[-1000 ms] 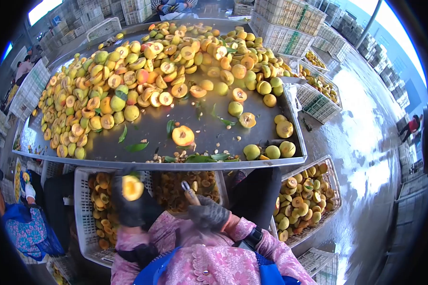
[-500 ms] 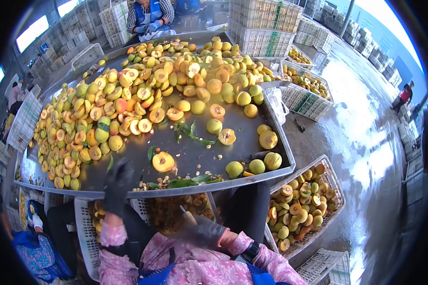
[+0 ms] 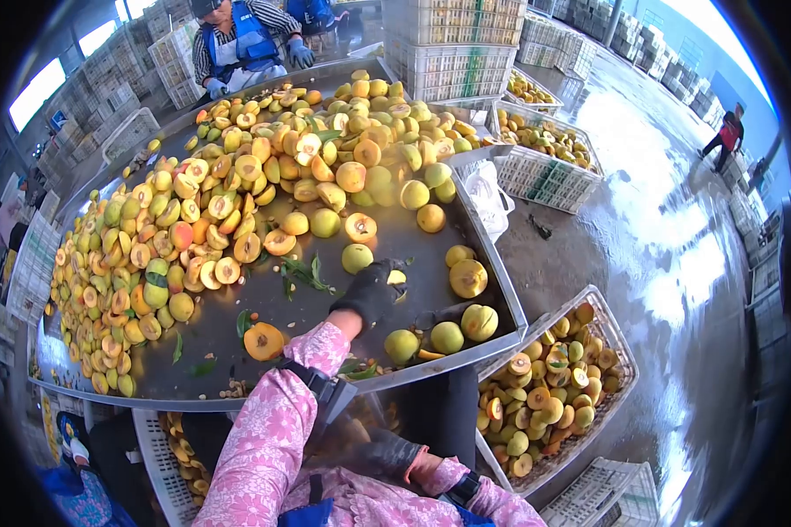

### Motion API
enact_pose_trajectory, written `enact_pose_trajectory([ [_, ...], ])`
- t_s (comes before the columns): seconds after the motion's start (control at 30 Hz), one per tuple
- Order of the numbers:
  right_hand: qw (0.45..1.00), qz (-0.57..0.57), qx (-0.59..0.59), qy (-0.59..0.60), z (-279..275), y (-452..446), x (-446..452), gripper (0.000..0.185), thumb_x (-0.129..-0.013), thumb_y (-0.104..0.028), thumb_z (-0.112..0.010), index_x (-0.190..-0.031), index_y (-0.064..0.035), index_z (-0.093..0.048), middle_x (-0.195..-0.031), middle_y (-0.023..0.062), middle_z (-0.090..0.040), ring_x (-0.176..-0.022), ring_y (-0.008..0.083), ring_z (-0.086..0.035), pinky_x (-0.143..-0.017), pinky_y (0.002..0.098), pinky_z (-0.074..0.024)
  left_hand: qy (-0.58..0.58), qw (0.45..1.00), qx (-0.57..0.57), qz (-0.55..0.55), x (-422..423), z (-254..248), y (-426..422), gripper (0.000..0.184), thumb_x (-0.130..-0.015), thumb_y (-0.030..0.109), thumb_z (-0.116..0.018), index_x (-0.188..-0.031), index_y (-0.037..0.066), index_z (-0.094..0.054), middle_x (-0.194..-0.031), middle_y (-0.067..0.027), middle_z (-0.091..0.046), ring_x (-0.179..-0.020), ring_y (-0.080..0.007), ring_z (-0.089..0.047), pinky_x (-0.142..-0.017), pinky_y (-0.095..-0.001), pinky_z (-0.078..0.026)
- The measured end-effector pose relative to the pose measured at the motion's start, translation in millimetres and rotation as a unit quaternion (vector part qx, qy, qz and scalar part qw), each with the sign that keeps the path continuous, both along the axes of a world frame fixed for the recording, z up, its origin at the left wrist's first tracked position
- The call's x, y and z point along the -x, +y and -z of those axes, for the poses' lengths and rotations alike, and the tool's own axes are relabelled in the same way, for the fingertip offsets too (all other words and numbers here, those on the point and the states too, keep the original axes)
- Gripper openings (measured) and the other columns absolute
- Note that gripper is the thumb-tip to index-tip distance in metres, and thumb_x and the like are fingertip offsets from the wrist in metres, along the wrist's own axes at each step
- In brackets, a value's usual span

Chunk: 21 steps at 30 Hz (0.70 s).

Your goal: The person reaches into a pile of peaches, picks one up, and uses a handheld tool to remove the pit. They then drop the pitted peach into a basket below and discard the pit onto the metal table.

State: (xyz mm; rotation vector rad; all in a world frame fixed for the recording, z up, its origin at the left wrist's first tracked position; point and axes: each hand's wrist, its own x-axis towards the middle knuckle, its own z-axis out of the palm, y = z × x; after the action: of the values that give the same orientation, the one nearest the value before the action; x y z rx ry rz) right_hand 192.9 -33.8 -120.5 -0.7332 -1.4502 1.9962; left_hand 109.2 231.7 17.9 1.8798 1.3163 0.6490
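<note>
My left hand (image 3: pixel 366 294), in a dark glove, reaches over the metal table (image 3: pixel 325 250). Its fingers are closed around a cut peach (image 3: pixel 396 277), mostly hidden by the glove. A whole peach (image 3: pixel 357 257) lies just beyond that hand. Near my lap, my right hand (image 3: pixel 385 452), also gloved, is closed. Half a second ago a short knife with a pale handle showed in it; now the tool is smeared and barely visible. A peach half (image 3: pixel 264 342) lies cut side up left of my left forearm, by leaves and loose pits.
A large heap of peaches (image 3: pixel 193 211) covers the table's far and left parts. Crates of peaches (image 3: pixel 554 395) stand at my right, with stacked crates (image 3: pixel 453 53) behind. A co-worker (image 3: pixel 242 44) sits across the table; another person (image 3: pixel 727 136) stands on the wet floor.
My left hand has moved right and forward across the table and taken hold of a cut peach. My right hand has stayed low near my lap. The view has shifted.
</note>
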Motion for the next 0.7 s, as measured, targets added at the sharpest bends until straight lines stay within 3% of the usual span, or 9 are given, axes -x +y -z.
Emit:
enact_pose_trajectory([
  [0.07,1.0,0.0,0.028,0.004,3,-4,0,0.037,-0.084,-0.021,-0.062,-0.116,-0.0054,-0.05,-0.085,0.0038,-0.055,-0.071,0.0112,-0.051,-0.059,0.0244,-0.0437,-0.106,0.992,0.063,-0.002,4,-9,-11,0.038,-0.079,0.008,-0.065,-0.115,0.003,-0.056,-0.113,-0.0124,-0.059,-0.102,-0.0193,-0.056,-0.088,-0.0309,-0.045],
  [0.13,0.95,-0.022,0.313,0.006,-60,11,-5,0.036,-0.085,-0.017,-0.061,-0.117,-0.006,-0.049,-0.088,0.0027,-0.055,-0.073,0.0104,-0.051,-0.06,0.024,-0.044,-0.25,0.962,0.108,0.009,17,-7,-22,0.042,-0.075,-0.001,-0.064,-0.115,0.005,-0.056,-0.11,-0.007,-0.061,-0.097,-0.0155,-0.057,-0.086,-0.0287,-0.046],
  [0.23,0.954,-0.017,0.288,0.074,-77,10,-8,0.035,-0.087,-0.014,-0.059,-0.119,-0.0078,-0.047,-0.092,0.0014,-0.054,-0.076,0.0099,-0.051,-0.064,0.0233,-0.0446,-0.356,0.925,0.12,0.053,43,-26,-49,0.044,-0.074,-0.005,-0.062,-0.117,0.004,-0.054,-0.116,-0.0055,-0.058,-0.103,-0.015,-0.055,-0.09,-0.0302,-0.045],
  [0.33,0.955,-0.025,0.283,0.087,-108,15,-13,0.035,-0.088,-0.015,-0.057,-0.12,-0.009,-0.046,-0.094,0.0007,-0.054,-0.078,0.0093,-0.051,-0.066,0.0228,-0.0448,-0.35,0.934,0.058,0.039,62,-38,-76,0.049,-0.073,-0.006,-0.059,-0.12,-0.001,-0.05,-0.119,-0.0103,-0.056,-0.108,-0.0199,-0.054,-0.094,-0.0329,-0.044],
  [0.47,0.982,0.0,0.189,-0.004,-160,25,-17,0.041,-0.089,-0.014,-0.054,-0.128,-0.0077,-0.042,-0.096,0.0001,-0.054,-0.079,0.0084,-0.051,-0.067,0.0207,-0.0441,-0.394,0.914,0.1,0.005,76,-67,-114,0.049,-0.074,-0.003,-0.059,-0.121,-0.002,-0.048,-0.122,-0.0122,-0.054,-0.111,-0.0223,-0.053,-0.096,-0.0362,-0.044],
  [0.5,0.976,-0.024,0.218,-0.001,-172,30,-24,0.048,-0.089,-0.016,-0.054,-0.133,-0.0053,-0.037,-0.098,0.0008,-0.054,-0.08,0.0082,-0.052,-0.066,0.0203,-0.0436,-0.472,0.869,0.149,0.005,79,-65,-121,0.051,-0.075,-0.001,-0.058,-0.124,-0.001,-0.046,-0.122,-0.0122,-0.053,-0.111,-0.0227,-0.053,-0.098,-0.0362,-0.042],
  [0.57,0.97,0.023,0.24,-0.019,-186,31,-26,0.05,-0.088,-0.017,-0.055,-0.133,-0.005,-0.036,-0.097,0.0011,-0.055,-0.078,0.0074,-0.051,-0.064,0.02,-0.043,-0.496,0.845,0.197,-0.033,82,-65,-138,0.051,-0.076,0.0,-0.056,-0.126,-0.001,-0.045,-0.121,-0.0117,-0.053,-0.111,-0.0224,-0.053,-0.098,-0.0365,-0.042],
  [0.63,0.972,0.075,0.22,0.043,-200,34,-21,0.053,-0.088,-0.019,-0.057,-0.134,-0.0058,-0.034,-0.092,0.0005,-0.055,-0.071,0.0059,-0.05,-0.059,0.0198,-0.0421,-0.513,0.821,0.239,-0.072,80,-72,-160,0.05,-0.08,0.003,-0.054,-0.128,0.0,-0.042,-0.121,-0.0107,-0.052,-0.11,-0.0215,-0.052,-0.098,-0.0361,-0.042],
  [0.7,0.97,0.122,0.201,0.059,-203,40,-9,0.052,-0.088,-0.017,-0.056,-0.134,-0.007,-0.034,-0.089,-0.0005,-0.055,-0.069,0.0054,-0.049,-0.057,0.019,-0.0414,-0.499,0.843,0.2,-0.034,83,-66,-176,0.046,-0.083,0.005,-0.054,-0.127,0.0,-0.042,-0.12,-0.0105,-0.052,-0.111,-0.0214,-0.052,-0.098,-0.0344,-0.041],
])
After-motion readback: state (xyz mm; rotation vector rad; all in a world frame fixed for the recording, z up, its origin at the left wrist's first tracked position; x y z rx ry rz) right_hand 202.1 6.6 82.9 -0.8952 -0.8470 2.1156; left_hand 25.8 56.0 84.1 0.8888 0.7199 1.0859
